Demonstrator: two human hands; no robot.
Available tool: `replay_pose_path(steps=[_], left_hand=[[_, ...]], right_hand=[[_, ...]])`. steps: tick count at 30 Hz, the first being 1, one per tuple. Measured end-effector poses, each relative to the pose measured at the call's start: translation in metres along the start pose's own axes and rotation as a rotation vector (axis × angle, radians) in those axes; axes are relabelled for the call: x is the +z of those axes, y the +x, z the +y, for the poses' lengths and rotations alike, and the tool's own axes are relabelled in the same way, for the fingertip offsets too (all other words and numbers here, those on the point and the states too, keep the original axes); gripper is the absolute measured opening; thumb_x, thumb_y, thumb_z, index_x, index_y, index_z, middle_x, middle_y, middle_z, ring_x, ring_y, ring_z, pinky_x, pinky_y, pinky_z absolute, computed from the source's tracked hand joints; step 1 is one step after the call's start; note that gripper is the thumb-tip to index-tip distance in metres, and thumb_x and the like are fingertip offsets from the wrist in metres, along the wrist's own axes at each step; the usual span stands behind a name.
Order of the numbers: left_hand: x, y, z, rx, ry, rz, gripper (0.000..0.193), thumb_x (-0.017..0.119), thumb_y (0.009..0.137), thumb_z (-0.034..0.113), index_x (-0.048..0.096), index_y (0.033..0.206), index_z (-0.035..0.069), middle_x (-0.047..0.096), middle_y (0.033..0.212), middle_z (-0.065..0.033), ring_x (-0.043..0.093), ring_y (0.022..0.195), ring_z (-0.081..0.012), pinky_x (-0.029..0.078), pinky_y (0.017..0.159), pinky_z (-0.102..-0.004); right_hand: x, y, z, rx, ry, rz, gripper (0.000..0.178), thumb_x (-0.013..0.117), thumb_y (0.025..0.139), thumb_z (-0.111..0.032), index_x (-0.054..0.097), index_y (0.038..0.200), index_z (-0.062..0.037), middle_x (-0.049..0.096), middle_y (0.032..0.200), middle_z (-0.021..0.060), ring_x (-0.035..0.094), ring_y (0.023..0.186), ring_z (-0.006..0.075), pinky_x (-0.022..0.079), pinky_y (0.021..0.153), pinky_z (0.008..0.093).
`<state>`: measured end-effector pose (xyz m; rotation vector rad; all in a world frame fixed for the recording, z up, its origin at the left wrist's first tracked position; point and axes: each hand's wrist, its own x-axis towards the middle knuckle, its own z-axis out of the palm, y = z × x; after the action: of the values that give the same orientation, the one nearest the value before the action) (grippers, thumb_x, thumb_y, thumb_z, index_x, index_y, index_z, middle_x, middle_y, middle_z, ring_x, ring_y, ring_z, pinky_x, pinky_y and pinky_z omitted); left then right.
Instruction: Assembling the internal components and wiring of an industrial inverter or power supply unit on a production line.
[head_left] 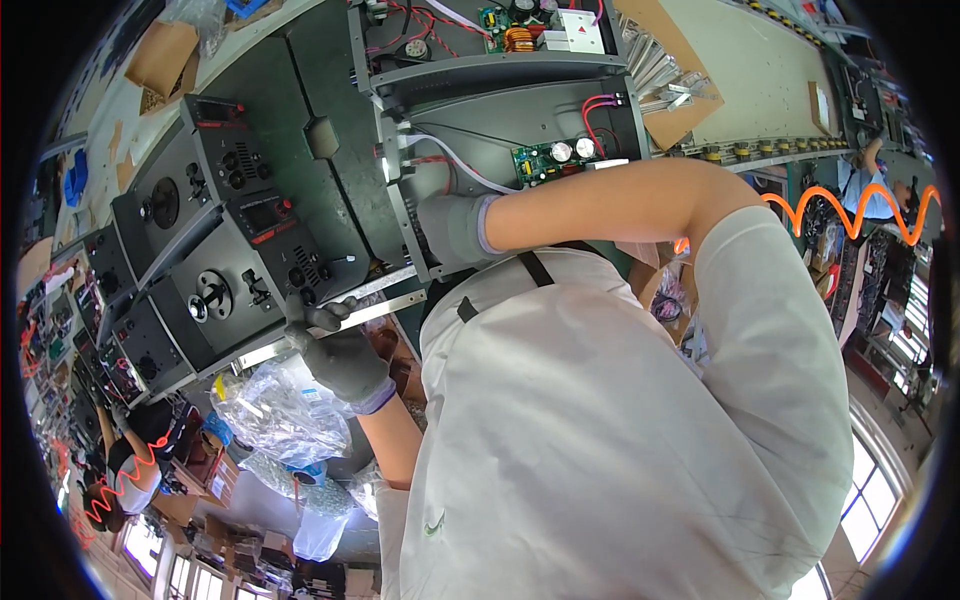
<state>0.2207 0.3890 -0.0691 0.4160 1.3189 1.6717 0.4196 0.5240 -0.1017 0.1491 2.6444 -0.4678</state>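
Observation:
My right hand (455, 230), in a grey glove, is closed at the near end of an open dark grey metal casing (480, 105), against its upright end panel; its fingertips are mostly hidden. Inside the casing lie a green circuit board (535, 165), red wires (588, 112) and a white cable (455, 158). Lower left, my gloved left hand (340, 360) has its fingers apart at the bench's metal edge strip (385, 308). Just beyond those fingers stands a finished-looking dark grey machine (262, 225) with a small display, black knobs and a round spindle.
More dark grey machines (165, 200) line the bench to the left. A second casing (490, 65) with a board adjoins at the back. Clear plastic bags (285, 410) hang below the edge. An orange coiled hose (850, 215) is at right; a co-worker (130, 465) stands far left.

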Motion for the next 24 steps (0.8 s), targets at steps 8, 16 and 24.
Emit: replay_pose_path(steps=[8, 16, 24], left_hand=[[-0.012, -0.004, -0.006, 0.001, -0.016, 0.114, 0.064, 0.041, 0.107, 0.05, 0.047, 0.142, -0.002, 0.051, 0.074, -0.001, 0.059, 0.08, -0.019, 0.051, 0.084, -0.0402], [-0.025, -0.011, -0.012, 0.01, -0.045, 0.187, 0.066, 0.042, 0.106, 0.051, 0.047, 0.142, -0.005, 0.055, 0.08, -0.0023, 0.059, 0.084, -0.0191, 0.05, 0.085, -0.0382], [-0.02, -0.018, -0.006, -0.004, -0.045, 0.305, 0.065, 0.045, 0.106, 0.05, 0.047, 0.14, -0.005, 0.054, 0.08, -0.0021, 0.059, 0.086, -0.0189, 0.05, 0.086, -0.038]], right_hand=[[0.034, 0.022, 0.009, -0.095, 0.063, 0.06, 0.024, 0.06, 0.089, -0.022, 0.074, 0.107, -0.0162, 0.074, 0.099, 0.0049, 0.073, 0.087, 0.0257, 0.057, 0.071, 0.0412], [-0.021, -0.013, -0.003, 0.168, 0.479, 0.093, 0.028, 0.068, 0.087, -0.029, 0.071, 0.109, -0.0112, 0.073, 0.094, 0.01, 0.072, 0.085, 0.0271, 0.058, 0.076, 0.0406], [-0.021, -0.017, -0.002, 0.195, 0.566, 0.047, 0.041, 0.066, 0.087, -0.027, 0.062, 0.126, -0.0147, 0.07, 0.115, 0.0096, 0.069, 0.1, 0.0282, 0.057, 0.085, 0.039]])
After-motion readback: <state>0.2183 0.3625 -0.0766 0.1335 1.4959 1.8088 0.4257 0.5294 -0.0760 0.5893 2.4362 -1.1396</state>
